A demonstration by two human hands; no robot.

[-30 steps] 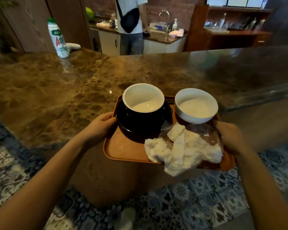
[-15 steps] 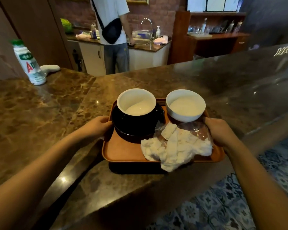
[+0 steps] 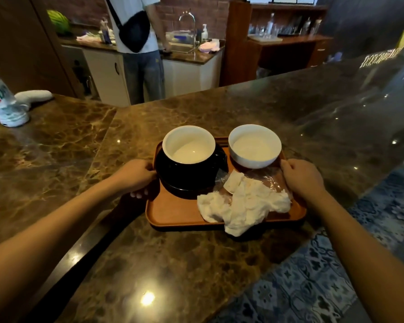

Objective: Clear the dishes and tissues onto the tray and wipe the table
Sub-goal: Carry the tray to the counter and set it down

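A: Any writing legible?
B: Red "A" and part of a green mark on the white bottle [image 3: 2, 101], far left on the marble counter [image 3: 196, 264].
A: The tray [image 3: 173, 210]?
B: Orange, on the counter; left hand [image 3: 135, 176] and right hand [image 3: 301, 178] grip its sides. It carries a black cup [image 3: 189, 164], a white bowl [image 3: 254, 145] and crumpled tissues [image 3: 243, 206] overhanging its near rim.
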